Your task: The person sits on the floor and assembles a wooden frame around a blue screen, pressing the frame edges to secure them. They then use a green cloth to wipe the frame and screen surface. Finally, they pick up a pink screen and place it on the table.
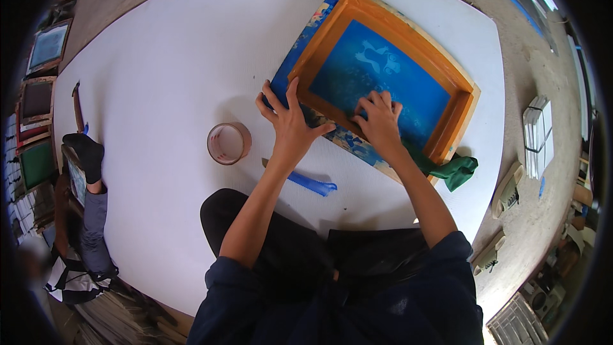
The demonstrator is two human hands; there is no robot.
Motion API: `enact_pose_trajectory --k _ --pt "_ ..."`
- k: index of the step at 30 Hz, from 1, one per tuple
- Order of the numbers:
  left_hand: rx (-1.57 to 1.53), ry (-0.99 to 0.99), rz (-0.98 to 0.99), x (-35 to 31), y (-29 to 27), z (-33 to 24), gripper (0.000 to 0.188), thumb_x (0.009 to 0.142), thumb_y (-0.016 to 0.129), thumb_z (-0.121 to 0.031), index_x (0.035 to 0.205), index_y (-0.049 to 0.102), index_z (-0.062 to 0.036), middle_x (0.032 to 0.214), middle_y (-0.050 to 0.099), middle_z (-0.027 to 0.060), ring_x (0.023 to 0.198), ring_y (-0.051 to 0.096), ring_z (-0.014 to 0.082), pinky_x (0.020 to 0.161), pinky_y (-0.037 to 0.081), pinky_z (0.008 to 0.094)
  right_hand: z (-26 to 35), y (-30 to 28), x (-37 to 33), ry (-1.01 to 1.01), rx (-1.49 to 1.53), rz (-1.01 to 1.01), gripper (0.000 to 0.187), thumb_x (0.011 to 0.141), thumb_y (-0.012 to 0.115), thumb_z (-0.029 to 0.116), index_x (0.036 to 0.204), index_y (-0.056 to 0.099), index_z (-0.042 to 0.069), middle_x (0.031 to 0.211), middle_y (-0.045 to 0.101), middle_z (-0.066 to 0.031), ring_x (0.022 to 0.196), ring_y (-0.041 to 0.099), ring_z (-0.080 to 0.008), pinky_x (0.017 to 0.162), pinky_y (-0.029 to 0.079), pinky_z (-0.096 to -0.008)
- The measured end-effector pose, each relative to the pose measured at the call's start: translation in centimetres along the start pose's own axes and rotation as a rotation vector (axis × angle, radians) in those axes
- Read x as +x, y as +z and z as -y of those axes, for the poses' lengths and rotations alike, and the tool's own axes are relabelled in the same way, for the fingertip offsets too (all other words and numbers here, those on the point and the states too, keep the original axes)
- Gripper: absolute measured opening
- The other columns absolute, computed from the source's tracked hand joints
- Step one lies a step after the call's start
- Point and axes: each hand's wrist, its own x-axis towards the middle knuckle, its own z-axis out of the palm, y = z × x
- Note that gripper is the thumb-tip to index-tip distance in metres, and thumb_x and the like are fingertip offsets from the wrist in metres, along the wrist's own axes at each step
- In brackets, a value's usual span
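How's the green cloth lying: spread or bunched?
Bunched, at least the part in view: the green cloth shows creases and raised folds near the lower right of the wooden frame.

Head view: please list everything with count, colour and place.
Frame: 1, orange, upper right
Screen: 1, blue, inside frame
Tape roll: 1, brownish, centre left
Thin tool: 1, blue, centre
Cloth: 1, green, by frame's corner
Surface: 1, white, beneath frame
Shoes: 2, beige, right floor
Bundle: 1, white, right floor
Framed panels: several, mixed, left
Another person: 1, dark trousers, left
Clutter: uncountable, mixed, right rim
Left hand: 1, bare, at frame corner
Right hand: 1, bare, inside frame
Legs: 2, black, bottom
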Motion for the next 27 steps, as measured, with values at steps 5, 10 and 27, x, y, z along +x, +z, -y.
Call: enact_pose_trajectory --k 5,10,27 --pt "-0.014 -0.011 -0.006 0.0 0.0 0.2 0.114 0.053 0.089 -0.037 0.139 0.017 -0.0216 0.139 -0.007 0.0361 0.127 -0.013 0.0544 0.099 0.014 0.0669 -3.9 -2.7 -4.9 0.117 -0.038 0.145 0.015 0.068 0.072 0.016 0.077 0.060 0.012 0.094 0.049 -0.0031 0.100 0.041 -0.0225 0.085 0.026 -0.0413" --pt "0.024 0.019 -0.055 0.0 0.0 0.3 0.112 0.051 0.089 -0.038 0.138 0.020 -0.0224 0.137 0.001 0.0355 0.127 -0.005 0.0530 0.098 0.017 0.0653 -4.4 -2.0 -5.3 0.089 -0.006 0.089 0.014 0.068 0.072 0.017 0.076 0.060 0.013 0.093 0.049 -0.0016 0.100 0.040 -0.0220 0.085 0.026 -0.0409" --pt "0.068 0.065 -0.155 0.5 0.2 0.8 0.113 0.040 0.091 -0.043 0.132 0.029 -0.0192 0.129 0.015 0.0331 0.123 0.010 0.0490 0.096 0.019 0.0612 -2.4 -1.1 -2.8 0.128 0.002 0.065 0.014 0.071 0.070 0.018 0.074 0.058 0.011 0.086 0.052 -0.0004 0.096 0.042 -0.0218 0.085 0.026 -0.0411"
